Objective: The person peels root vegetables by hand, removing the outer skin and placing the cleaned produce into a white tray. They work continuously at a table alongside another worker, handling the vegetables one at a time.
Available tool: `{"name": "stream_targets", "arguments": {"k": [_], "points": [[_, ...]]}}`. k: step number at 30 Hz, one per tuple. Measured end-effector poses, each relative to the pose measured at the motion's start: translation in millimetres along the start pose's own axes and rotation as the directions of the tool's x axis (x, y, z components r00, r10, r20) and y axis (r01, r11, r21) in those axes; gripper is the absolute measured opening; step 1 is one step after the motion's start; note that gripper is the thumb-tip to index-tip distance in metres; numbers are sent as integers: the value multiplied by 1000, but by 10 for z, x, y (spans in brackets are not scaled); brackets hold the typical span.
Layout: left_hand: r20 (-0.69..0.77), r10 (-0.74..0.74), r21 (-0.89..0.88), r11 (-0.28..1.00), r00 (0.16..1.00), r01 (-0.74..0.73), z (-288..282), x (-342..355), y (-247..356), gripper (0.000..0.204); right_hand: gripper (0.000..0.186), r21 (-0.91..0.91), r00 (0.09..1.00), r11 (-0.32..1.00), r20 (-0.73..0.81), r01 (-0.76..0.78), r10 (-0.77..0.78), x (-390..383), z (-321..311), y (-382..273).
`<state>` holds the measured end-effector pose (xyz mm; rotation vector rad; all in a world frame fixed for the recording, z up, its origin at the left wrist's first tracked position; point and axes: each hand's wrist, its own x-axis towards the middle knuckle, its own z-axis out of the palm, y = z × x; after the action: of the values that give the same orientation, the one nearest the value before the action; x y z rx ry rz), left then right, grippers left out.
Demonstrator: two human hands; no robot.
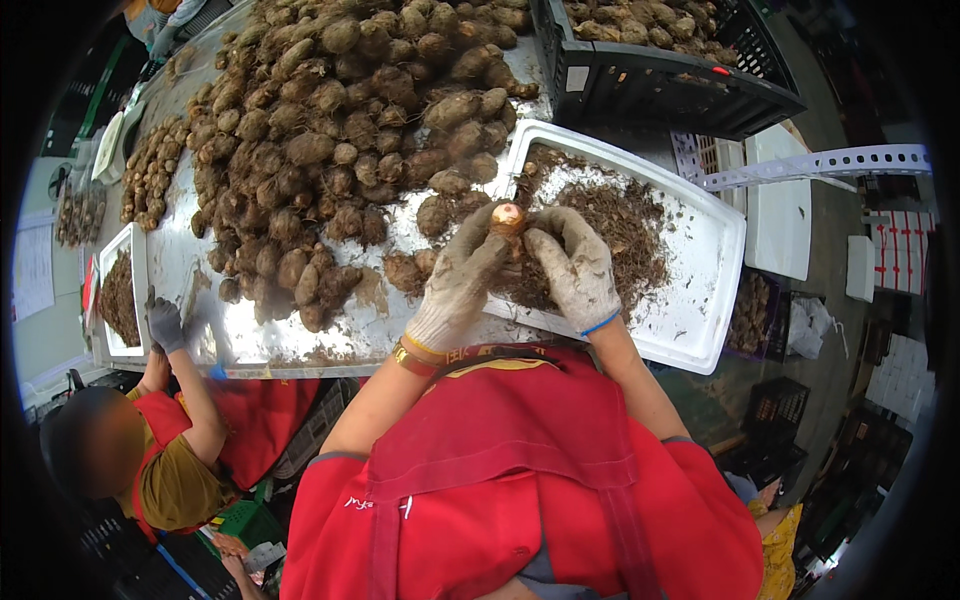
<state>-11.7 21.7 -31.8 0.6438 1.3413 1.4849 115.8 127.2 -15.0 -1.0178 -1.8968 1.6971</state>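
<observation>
Both my hands wear dirty white knit gloves and meet in front of me, over the left part of a white foam tray (700,300). Between their fingers is a small brown taro (508,216), its pale pinkish cut end facing up. My left hand (462,275) is closed round its left side, while my right hand (572,265) pinches it from the right. Brown root fibres and peel scraps (615,230) lie in the tray beneath. A large heap of hairy brown taros (310,150) covers the metal table just left of my hands.
A black plastic crate (670,90) holding more taros stands at the far right. A perforated white metal strip (820,165) juts out beside it. At left, a co-worker's grey-gloved hand (165,325) is near another white tray (135,260) of scraps. Smaller taros (155,170) lie far left.
</observation>
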Motion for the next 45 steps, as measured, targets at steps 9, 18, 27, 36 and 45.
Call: {"name": "stream_targets", "arguments": {"k": [9,18,27,36,45], "points": [[-58,-106,10,994,993,107,-14,-85,33,52,23,154,992,985,87,78,-92,7,-3,-77],[-131,101,355,934,986,-48,-49,-100,58,50,22,93,993,989,-25,-114,117,50,-18,415],[-56,358,648,723,932,-238,-76,-151,51,50,53,159,971,983,203,94,-126,66,63,126],[-137,52,312,950,989,-6,-42,-170,-32,44,39,116,987,982,54,146,-153,13,142,128],[-163,-3,294,954,987,52,-65,-125,-7,38,30,-264,944,907,47,328,-328,29,146,-29]]}}
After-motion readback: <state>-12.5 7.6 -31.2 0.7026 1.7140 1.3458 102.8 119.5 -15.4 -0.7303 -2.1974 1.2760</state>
